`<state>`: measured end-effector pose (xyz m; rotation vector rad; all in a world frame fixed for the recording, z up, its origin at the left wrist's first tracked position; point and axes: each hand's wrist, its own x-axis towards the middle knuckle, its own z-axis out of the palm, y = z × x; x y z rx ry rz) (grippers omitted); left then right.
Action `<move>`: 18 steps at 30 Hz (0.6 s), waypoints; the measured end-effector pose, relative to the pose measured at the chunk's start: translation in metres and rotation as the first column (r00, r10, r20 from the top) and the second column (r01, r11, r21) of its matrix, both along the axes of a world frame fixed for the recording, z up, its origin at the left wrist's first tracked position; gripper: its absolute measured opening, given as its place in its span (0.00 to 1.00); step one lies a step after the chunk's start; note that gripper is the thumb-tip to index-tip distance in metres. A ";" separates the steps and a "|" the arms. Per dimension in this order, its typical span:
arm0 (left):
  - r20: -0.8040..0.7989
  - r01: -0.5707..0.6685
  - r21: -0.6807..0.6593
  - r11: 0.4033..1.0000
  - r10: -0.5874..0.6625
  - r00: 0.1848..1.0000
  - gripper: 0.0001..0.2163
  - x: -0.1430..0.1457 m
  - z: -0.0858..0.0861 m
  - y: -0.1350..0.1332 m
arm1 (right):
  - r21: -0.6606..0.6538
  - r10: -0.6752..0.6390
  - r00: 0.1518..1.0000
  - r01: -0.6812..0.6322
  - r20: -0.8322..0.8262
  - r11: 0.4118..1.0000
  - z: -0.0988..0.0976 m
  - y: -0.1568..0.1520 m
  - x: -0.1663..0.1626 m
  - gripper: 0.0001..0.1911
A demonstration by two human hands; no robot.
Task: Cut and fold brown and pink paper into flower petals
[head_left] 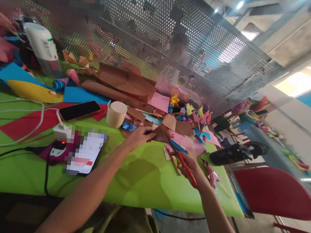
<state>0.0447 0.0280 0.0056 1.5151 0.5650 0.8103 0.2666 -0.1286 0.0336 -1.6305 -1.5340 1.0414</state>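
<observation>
My left hand (139, 136) pinches a small piece of brown paper (162, 134) just above the table. A pair of red-handled scissors (184, 165) rests in my right hand (194, 165), its blades pointing up and left at the paper's right side. Whether the blades are apart is too small to tell. Under and behind the hands lie pink paper (196, 146) and a crumpled blue piece (129, 126). A roll of cream tape (116, 114) stands to the left of my left hand.
A lit phone (87, 153), a dark phone (80, 110) and a purple power strip (58, 152) with cables lie left. A glue gun (212, 175) lies right, near a black bottle (229, 153). Brown paper rolls (115, 93) line the perforated metal screen (154, 36). A red chair (276, 191) stands right.
</observation>
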 end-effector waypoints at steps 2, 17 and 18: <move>-0.012 0.009 0.001 1.000 -0.008 1.000 0.20 -0.001 0.001 -0.001 | -0.012 0.019 1.000 -0.019 -0.003 1.000 -0.001 0.000 0.003 0.27; -0.071 0.031 0.022 0.999 -0.030 0.997 0.17 -0.002 -0.007 0.001 | 0.085 0.036 0.995 -0.044 0.095 0.995 -0.013 0.005 0.014 0.26; -0.078 0.027 0.026 0.999 -0.025 0.997 0.16 -0.002 -0.006 0.001 | 0.078 0.044 0.994 -0.052 0.096 0.996 -0.012 0.005 0.014 0.27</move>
